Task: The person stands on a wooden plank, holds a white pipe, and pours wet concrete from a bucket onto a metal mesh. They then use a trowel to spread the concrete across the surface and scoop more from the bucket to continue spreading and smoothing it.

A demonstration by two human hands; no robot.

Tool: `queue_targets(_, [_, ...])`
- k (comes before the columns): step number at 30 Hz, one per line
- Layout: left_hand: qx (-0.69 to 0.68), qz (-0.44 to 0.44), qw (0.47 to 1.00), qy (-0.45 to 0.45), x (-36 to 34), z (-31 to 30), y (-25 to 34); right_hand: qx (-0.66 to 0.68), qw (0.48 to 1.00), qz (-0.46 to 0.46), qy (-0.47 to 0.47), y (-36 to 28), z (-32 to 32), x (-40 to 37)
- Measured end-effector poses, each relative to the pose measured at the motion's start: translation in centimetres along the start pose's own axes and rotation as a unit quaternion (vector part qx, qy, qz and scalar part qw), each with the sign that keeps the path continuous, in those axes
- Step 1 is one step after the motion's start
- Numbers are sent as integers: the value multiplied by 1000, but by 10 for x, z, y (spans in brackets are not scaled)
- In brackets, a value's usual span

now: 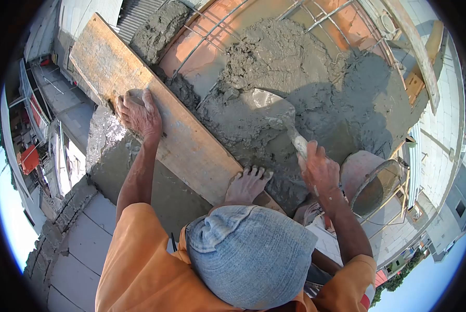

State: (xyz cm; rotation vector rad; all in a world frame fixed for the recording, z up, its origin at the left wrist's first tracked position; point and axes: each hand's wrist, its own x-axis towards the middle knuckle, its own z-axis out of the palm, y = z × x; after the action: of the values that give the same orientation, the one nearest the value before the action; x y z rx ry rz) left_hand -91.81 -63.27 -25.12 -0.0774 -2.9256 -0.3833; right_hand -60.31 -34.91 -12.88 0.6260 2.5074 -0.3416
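Note:
My right hand (320, 170) is closed round the handle of a trowel (274, 108). The trowel's blade, smeared with grey, lies against the wet mortar (280, 57). My left hand (139, 115) grips a long wooden board (176, 130) near its left edge, with the fingers bent on the wood. Running diagonally, the board lies between the rough mortar heap on its right and a smoother grey strip (176, 190) on its left. A bare foot (247, 183) stands on the board's lower end.
A mortar-stained bucket (376, 187) stands tilted just right of my right hand. Metal rebar (212, 34) crosses an orange, wet area at the top. A block wall (82, 229) edges the left side, with a drop to rooftops beyond. A wooden plank (415, 47) leans at upper right.

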Motion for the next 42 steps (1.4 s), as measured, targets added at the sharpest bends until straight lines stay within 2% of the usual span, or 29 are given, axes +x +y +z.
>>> queue_targets(2, [2, -13, 1000, -1, 2, 3, 1, 41, 999, 11, 1, 3, -7, 6])
queue_targets(5, [12, -24, 1000, -8, 2, -1, 5, 121, 990, 43, 57, -8, -2, 12])
queue_targets(7, [8, -19, 1000, -9, 4, -2, 6, 134, 991, 0, -9, -32, 17, 21])
queue_targets(11, [26, -19, 999, -23, 4, -2, 6, 142, 988, 46, -29, -63, 48, 37])
queue_targets(13, [15, -8, 1000, -12, 0, -1, 4, 155, 988, 7, -24, -54, 36, 29])
queue_targets(14, [24, -5, 1000, -6, 0, 3, 2, 159, 987, -28, 7, -41, 29, 25])
queue_targets(17, [35, 32, 999, 26, 1, 12, -10, 132, 991, 6, 9, -4, 11, -1])
queue_targets(21, [15, 38, 999, -8, 0, 5, -2, 108, 994, 35, -5, -3, 40, -52])
queue_targets(23, [57, 19, 998, -26, 1, 5, -6, -36, 998, -55, 8, -11, 68, -68])
queue_targets(24, [49, 28, 998, -28, 1, 7, -9, -63, 995, -46, 67, 2, 83, -72])
queue_targets(26, [70, 41, 997, 1, 2, 11, -14, -62, 996, -8, 63, 29, 99, -76])
queue_targets(28, [66, 41, 997, -7, 0, 6, -9, -55, 996, 26, 60, 50, 102, -82])
queue_targets(30, [72, 42, 997, -4, 2, 10, -12, 16, 995, 100, 22, 71, 98, -84])
queue_targets(33, [72, 30, 997, -25, 1, 9, -13, 85, 987, 136, 4, 83, 95, -88])
queue_targets(34, [78, 48, 996, 3, 2, 12, -15, 85, 987, 139, 9, 85, 97, -90])
queue_targets(36, [75, 46, 996, 1, 3, 11, -15, 150, 970, 191, 11, 80, 102, -96])
queue_targets(40, [79, 48, 996, 4, 2, 12, -16, 229, 947, 219, 49, 60, 92, -89])
queue_targets(42, [71, 37, 997, -3, -1, 3, -4, 188, 968, 150, 68, 45, 78, -71])
